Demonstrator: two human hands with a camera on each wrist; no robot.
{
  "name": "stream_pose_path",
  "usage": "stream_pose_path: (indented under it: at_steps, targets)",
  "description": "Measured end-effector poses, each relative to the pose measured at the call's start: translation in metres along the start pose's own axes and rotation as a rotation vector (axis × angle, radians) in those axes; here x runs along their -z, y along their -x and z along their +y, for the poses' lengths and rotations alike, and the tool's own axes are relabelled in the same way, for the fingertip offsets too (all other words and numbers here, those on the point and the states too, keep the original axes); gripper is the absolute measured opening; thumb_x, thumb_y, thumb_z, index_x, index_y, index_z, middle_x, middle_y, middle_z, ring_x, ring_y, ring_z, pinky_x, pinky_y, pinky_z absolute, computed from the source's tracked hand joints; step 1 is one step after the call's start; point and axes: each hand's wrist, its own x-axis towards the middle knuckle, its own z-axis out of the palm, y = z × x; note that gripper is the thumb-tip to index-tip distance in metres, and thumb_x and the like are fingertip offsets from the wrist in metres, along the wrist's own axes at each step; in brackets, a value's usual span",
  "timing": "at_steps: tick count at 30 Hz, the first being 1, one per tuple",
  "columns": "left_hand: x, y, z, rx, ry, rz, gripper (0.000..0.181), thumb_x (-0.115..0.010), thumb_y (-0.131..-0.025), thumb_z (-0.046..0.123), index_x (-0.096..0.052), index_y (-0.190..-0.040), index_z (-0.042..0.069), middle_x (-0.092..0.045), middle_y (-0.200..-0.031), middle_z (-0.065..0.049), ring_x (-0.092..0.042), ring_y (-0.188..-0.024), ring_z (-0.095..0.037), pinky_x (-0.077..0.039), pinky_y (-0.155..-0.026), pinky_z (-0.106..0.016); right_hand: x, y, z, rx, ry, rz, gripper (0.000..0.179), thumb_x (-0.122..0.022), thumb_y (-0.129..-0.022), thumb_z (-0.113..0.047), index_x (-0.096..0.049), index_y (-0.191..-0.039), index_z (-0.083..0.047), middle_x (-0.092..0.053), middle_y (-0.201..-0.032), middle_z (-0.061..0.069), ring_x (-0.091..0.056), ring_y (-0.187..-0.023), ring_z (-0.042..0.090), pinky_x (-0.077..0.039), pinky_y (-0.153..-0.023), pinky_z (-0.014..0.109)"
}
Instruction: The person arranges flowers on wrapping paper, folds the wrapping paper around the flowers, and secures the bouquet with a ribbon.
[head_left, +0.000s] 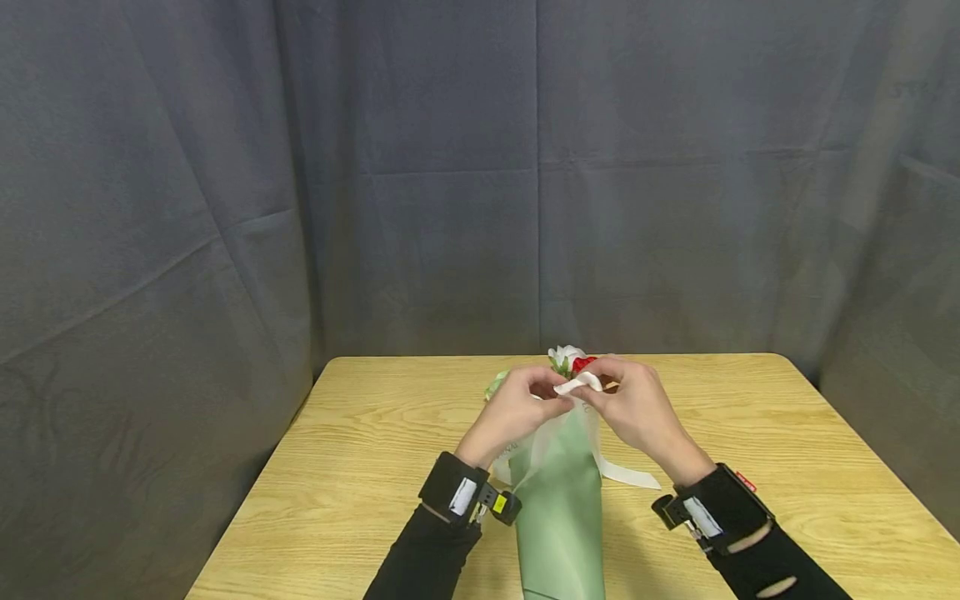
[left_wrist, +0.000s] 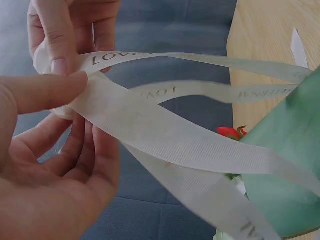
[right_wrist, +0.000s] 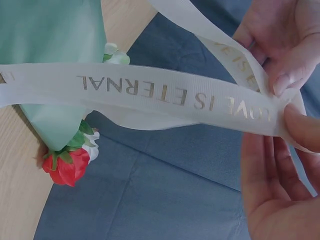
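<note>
A white ribbon (right_wrist: 160,95) with gold lettering runs from the bouquet up to both hands. My left hand (head_left: 521,408) pinches it between thumb and fingers, seen close in the left wrist view. Facing it, my right hand (head_left: 630,404) pinches the gathered ribbon a short way to the right. Below the hands lies the bouquet, wrapped in green paper (head_left: 561,508). A red flower (right_wrist: 69,166) and a white flower (head_left: 564,357) show at its far end. One loose ribbon tail (head_left: 630,476) trails to the right of the wrapping. Folds between the fingertips are partly hidden.
The bouquet rests on a light wooden table (head_left: 375,483). Grey cloth (head_left: 450,183) hangs behind the table and along its sides. Each wrist wears a black band (head_left: 450,492) with a small camera.
</note>
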Motion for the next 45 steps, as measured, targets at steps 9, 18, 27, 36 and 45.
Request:
stream_pose_path:
  at_steps: [9, 18, 27, 36, 45]
  targets:
    - [0.001, 0.001, -0.003, -0.039, -0.158, 0.043, 0.010, -0.078, -0.090, 0.015, -0.075, -0.080, 0.011, -0.061, -0.080, 0.006, -0.055, -0.079, -0.012, -0.043, -0.068, -0.026, 0.003, -0.001, -0.002, -0.070, -0.021, -0.028, 0.012, -0.080, -0.085, -0.003, -0.074, -0.096, -0.003, -0.068, -0.082, 0.004, -0.056, -0.070, 0.019, -0.046, -0.059, 0.027]
    - [0.002, 0.001, -0.007, -0.024, -0.118, -0.043, 0.010, -0.070, -0.097, 0.014, -0.077, -0.091, 0.010, -0.057, -0.078, 0.008, -0.048, -0.070, -0.007, -0.038, -0.062, -0.024, 0.003, -0.002, -0.003, -0.069, -0.023, -0.028, 0.013, -0.079, -0.086, -0.002, -0.074, -0.098, -0.001, -0.070, -0.085, 0.006, -0.057, -0.071, 0.020, -0.046, -0.059, 0.027]
    - [0.002, 0.003, -0.010, -0.004, -0.086, -0.094, 0.014, -0.065, -0.101, 0.017, -0.069, -0.111, 0.008, -0.068, -0.086, 0.001, -0.050, -0.066, -0.007, -0.039, -0.060, -0.023, 0.003, -0.002, -0.001, -0.082, -0.020, -0.032, 0.015, -0.078, -0.087, -0.001, -0.074, -0.101, 0.000, -0.071, -0.087, 0.008, -0.057, -0.071, 0.020, -0.046, -0.058, 0.026]
    - [0.000, 0.007, -0.012, 0.000, 0.078, -0.235, 0.064, -0.075, -0.088, -0.001, -0.039, -0.139, 0.013, -0.061, -0.116, -0.008, -0.063, -0.095, -0.014, -0.052, -0.076, -0.025, 0.002, -0.002, 0.002, -0.096, 0.004, -0.009, 0.017, -0.078, -0.087, -0.004, -0.075, -0.104, 0.000, -0.073, -0.088, 0.008, -0.059, -0.072, 0.020, -0.048, -0.059, 0.027]
    - [-0.007, 0.015, -0.017, -0.019, 0.078, -0.213, 0.082, -0.065, -0.085, -0.012, -0.032, -0.148, 0.029, -0.040, -0.136, -0.007, -0.064, -0.092, -0.013, -0.050, -0.064, -0.025, 0.001, -0.002, 0.004, -0.110, -0.013, 0.020, 0.017, -0.077, -0.088, -0.004, -0.075, -0.105, 0.001, -0.072, -0.087, 0.009, -0.056, -0.069, 0.019, -0.045, -0.056, 0.026]
